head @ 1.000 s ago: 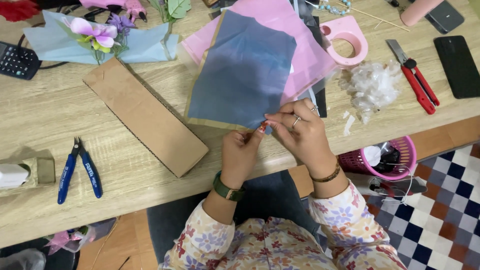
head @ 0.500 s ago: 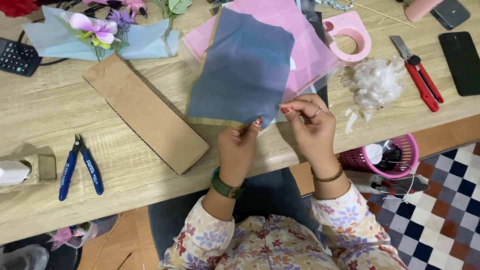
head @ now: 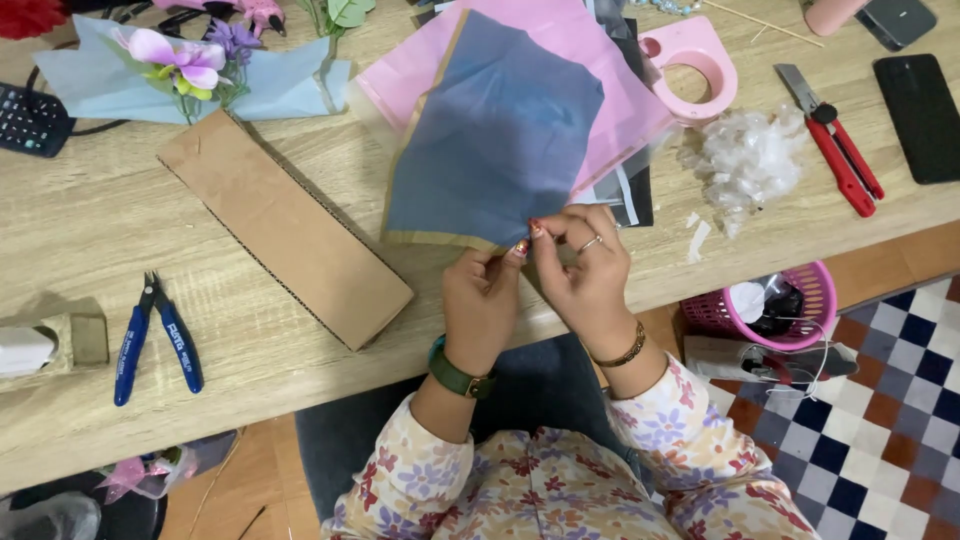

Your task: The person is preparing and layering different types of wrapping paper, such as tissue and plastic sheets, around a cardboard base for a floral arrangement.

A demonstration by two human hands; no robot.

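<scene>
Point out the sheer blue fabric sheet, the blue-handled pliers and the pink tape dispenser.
sheer blue fabric sheet (head: 495, 130), head view, middle of the sheet.
blue-handled pliers (head: 185, 350), head view, right handle.
pink tape dispenser (head: 718, 62), head view, ring's right rim.

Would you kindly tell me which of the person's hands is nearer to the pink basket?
Right. The right hand is just left of the pink basket; the left hand lies farther left, beyond the right.
</scene>
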